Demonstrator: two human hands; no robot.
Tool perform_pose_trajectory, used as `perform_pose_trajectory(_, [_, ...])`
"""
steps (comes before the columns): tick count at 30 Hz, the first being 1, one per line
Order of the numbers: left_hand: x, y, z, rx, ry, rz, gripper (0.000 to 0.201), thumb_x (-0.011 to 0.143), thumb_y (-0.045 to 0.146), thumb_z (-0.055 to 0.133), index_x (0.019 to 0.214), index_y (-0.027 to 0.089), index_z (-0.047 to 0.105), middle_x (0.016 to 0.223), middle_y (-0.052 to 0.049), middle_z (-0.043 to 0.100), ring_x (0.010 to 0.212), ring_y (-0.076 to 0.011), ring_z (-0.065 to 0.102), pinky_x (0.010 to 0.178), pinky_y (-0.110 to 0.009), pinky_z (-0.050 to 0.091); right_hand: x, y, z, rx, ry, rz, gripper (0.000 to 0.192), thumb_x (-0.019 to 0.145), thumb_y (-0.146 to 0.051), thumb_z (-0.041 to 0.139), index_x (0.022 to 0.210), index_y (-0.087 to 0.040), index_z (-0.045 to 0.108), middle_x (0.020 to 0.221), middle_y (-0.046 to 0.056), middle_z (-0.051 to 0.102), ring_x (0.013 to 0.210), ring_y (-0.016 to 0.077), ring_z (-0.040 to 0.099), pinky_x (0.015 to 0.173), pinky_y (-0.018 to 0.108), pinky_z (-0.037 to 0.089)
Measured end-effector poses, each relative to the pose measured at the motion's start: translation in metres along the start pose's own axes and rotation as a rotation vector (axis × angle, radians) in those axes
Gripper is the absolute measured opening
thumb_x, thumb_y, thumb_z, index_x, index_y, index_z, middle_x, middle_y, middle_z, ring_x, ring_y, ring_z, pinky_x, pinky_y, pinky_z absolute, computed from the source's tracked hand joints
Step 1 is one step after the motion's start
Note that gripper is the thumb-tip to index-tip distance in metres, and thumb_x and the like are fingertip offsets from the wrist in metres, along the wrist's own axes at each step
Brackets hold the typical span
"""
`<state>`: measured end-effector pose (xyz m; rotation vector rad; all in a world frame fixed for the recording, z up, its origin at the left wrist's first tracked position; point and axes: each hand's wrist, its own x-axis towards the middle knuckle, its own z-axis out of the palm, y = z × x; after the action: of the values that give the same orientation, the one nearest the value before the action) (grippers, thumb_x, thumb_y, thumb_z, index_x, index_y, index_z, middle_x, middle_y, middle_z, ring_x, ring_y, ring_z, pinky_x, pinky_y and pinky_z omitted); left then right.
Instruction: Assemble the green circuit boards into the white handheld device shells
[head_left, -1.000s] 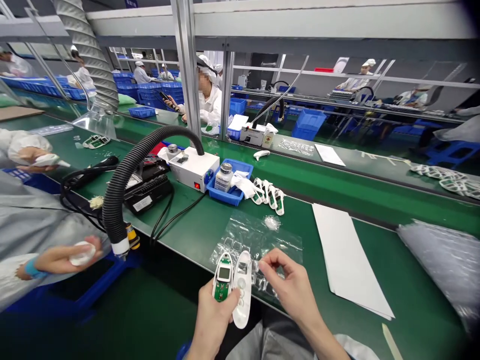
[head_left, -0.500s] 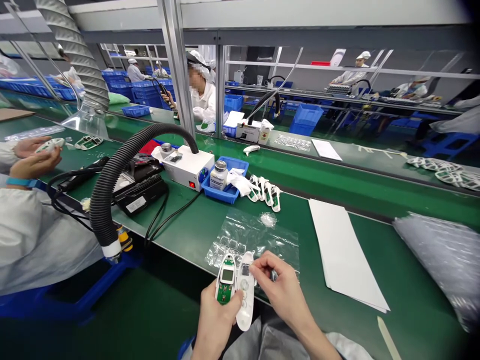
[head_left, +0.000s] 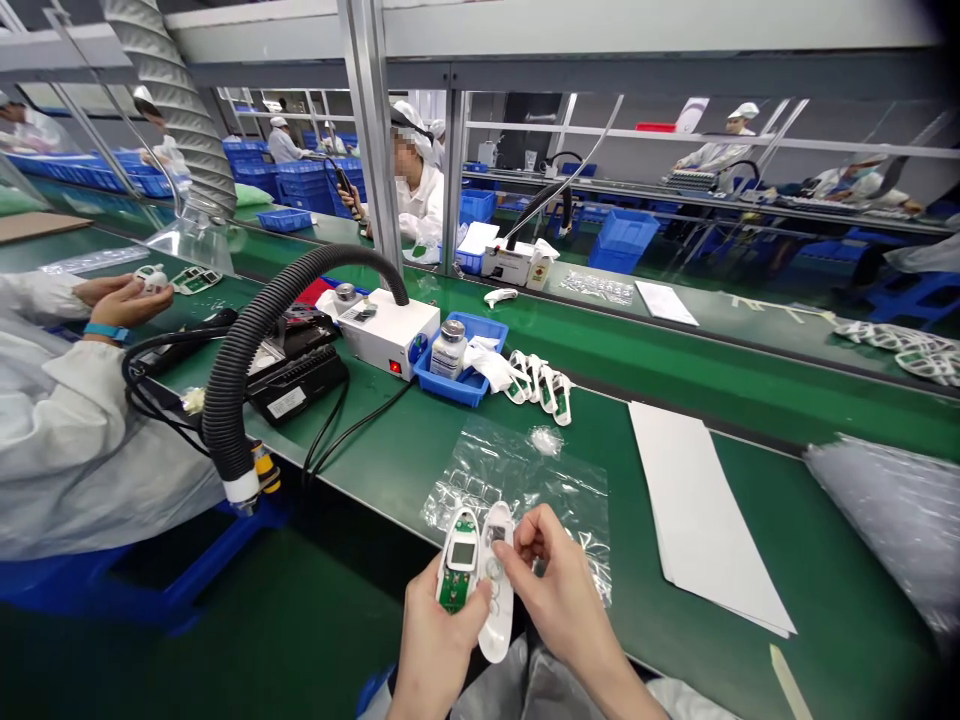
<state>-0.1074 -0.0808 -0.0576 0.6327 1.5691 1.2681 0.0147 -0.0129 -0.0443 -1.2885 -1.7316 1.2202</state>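
Item: left hand (head_left: 439,640), closed around two parts held side by side at the near edge of the green worktop (head_left: 675,370), close in under the camera where the small work shows plainly. The first is a white shell half carrying a green circuit board with a small grey display (head_left: 457,560), board side up. The second is a white oval plastic cover with round button openings (head_left: 499,590), lying against the first on its right.

Item: right hand (head_left: 555,590), fingertips pinched at the upper end of the white cover, touching it. Whether a small piece sits between the fingertips cannot be told.

Item: clear plastic bag of small transparent parts (head_left: 517,480), flat on the worktop just beyond both hands, within easy reach.

Item: row of white shells with green boards (head_left: 540,385), lined up beside a blue plastic tray (head_left: 469,385) holding a white bottle with a metal cap (head_left: 450,350). The bottle's label is too small to read.

Item: white sheets of paper (head_left: 697,510), to the right.

Item: black corrugated hose (head_left: 255,340), arching over from a white box with a red switch (head_left: 390,335), its mouth hanging off the worktop's edge at the left.

Item: co-worker in a white coat (head_left: 67,450), at left, with a hand (head_left: 124,295) at a small white part.

No brand or writing is legible anywhere.
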Motion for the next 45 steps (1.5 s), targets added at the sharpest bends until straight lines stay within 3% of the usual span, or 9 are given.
perform_pose_trajectory(3, [0.000,-0.003,-0.006,-0.043,0.003,-0.005,0.017,0.072,0.030,0.067,0.070,0.016,0.058,0.053,0.007,0.043,0.048,-0.0072,0.031,0.043,-0.019,0.029,-0.002,-0.002,0.010,0.190,0.005,0.056,0.026,0.080,-0.038,0.064,0.078,-0.022,0.043,0.066,-0.005,0.049,0.059,0.0125,0.048,0.056,0.024,0.040])
perform_pose_trajectory(10, [-0.006,-0.002,-0.028,-0.212,0.006,-0.032,0.032,0.072,0.043,0.071,0.076,0.015,0.057,0.056,0.007,0.041,0.049,-0.0057,0.032,0.044,-0.018,0.029,-0.014,-0.009,0.052,0.582,-0.242,0.238,0.033,0.077,-0.048,0.067,0.085,-0.017,0.062,0.074,0.005,0.066,0.064,0.0187,0.061,0.058,0.029,0.049])
perform_pose_trajectory(16, [0.020,0.003,-0.104,-0.589,0.229,-0.011,0.052,0.084,0.064,0.042,0.093,0.016,0.057,0.060,0.005,0.051,0.041,-0.0041,0.036,0.040,-0.018,0.025,-0.011,-0.018,0.092,0.629,-0.353,0.324,0.039,0.080,-0.053,0.062,0.093,-0.017,0.060,0.063,0.002,0.062,0.040,0.0089,0.049,0.037,0.019,0.035])
perform_pose_trajectory(21, [0.049,-0.008,-0.175,-0.697,0.407,0.072,0.042,0.082,0.055,0.054,0.091,0.015,0.060,0.072,0.002,0.058,0.050,-0.0060,0.050,0.046,-0.018,0.038,0.008,-0.028,0.167,0.762,-0.479,0.445,0.055,0.078,-0.064,0.057,0.103,-0.016,0.057,0.061,-0.001,0.058,0.036,0.0032,0.038,0.030,0.012,0.015])
perform_pose_trajectory(25, [0.045,-0.020,-0.204,-0.687,0.535,0.041,0.045,0.079,0.058,0.057,0.086,0.013,0.062,0.065,0.000,0.059,0.046,-0.0082,0.051,0.041,-0.019,0.037,0.026,-0.043,0.244,0.779,-0.602,0.539,0.067,0.068,-0.075,0.056,0.088,-0.012,0.059,0.050,0.000,0.057,0.030,0.0038,0.038,0.026,0.012,0.014])
perform_pose_trajectory(28, [0.038,-0.025,-0.214,-0.679,0.626,0.035,0.048,0.079,0.061,0.054,0.084,0.013,0.062,0.060,0.000,0.059,0.045,-0.0087,0.051,0.040,-0.018,0.037,0.029,-0.050,0.279,0.783,-0.655,0.564,0.066,0.065,-0.075,0.058,0.081,-0.012,0.058,0.048,0.002,0.059,0.030,0.0051,0.042,0.025,0.012,0.015])
perform_pose_trajectory(31, [0.038,-0.026,-0.208,-0.673,0.620,0.028,0.049,0.080,0.062,0.051,0.082,0.014,0.062,0.052,0.002,0.055,0.042,-0.0084,0.047,0.039,-0.018,0.035,0.027,-0.045,0.278,0.765,-0.637,0.572,0.063,0.065,-0.073,0.060,0.082,-0.012,0.058,0.047,0.001,0.059,0.028,0.0049,0.041,0.025,0.012,0.013])
perform_pose_trajectory(37, [0.044,-0.022,-0.174,-0.657,0.479,0.004,0.053,0.081,0.063,0.049,0.076,0.013,0.064,0.044,0.004,0.048,0.039,-0.0080,0.042,0.038,-0.018,0.032,0.023,-0.032,0.241,0.762,-0.504,0.523,0.056,0.069,-0.068,0.061,0.081,-0.013,0.057,0.044,0.000,0.058,0.026,0.0033,0.036,0.026,0.012,0.008])
perform_pose_trajectory(45, [0.037,-0.019,-0.206,-0.653,0.614,0.059,0.050,0.080,0.063,0.050,0.074,0.015,0.060,0.048,0.005,0.049,0.040,-0.0074,0.041,0.037,-0.017,0.030,0.019,-0.052,0.276,0.785,-0.583,0.516,0.058,0.067,-0.071,0.060,0.078,-0.014,0.057,0.041,-0.002,0.055,0.026,0.0055,0.039,0.025,0.013,0.010])
